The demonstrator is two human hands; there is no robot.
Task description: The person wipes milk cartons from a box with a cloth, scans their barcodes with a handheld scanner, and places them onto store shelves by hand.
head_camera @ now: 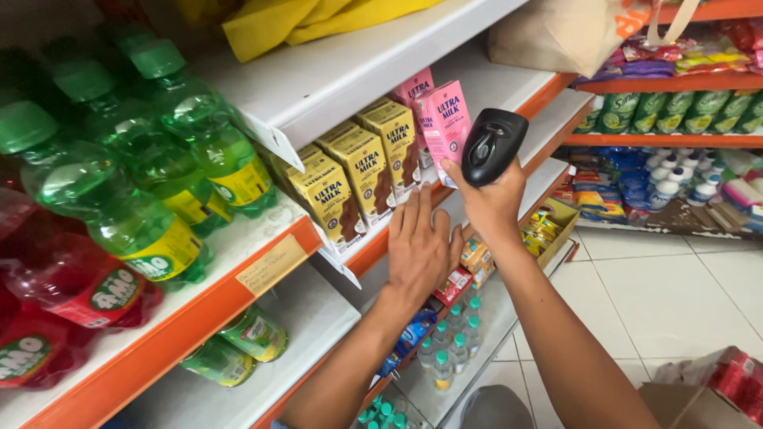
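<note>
My right hand [491,202] grips a black hand-held barcode scanner [493,146], held up close to a pink milk carton [445,119] on the white shelf. My left hand [417,248] is flat and open, fingers apart, resting against the orange shelf edge [373,250] just below a row of yellow-brown chocolate milk cartons [358,171]. A second pink carton stands behind the first. The scanner hides part of my right hand's fingers.
Green soda bottles [171,175] and red soda bottles [63,294] fill the left shelf. Small water bottles [453,349] stand on a lower shelf. Another shelving unit with packets [683,111] stands at the right. A cardboard box [699,397] lies on the white tiled floor.
</note>
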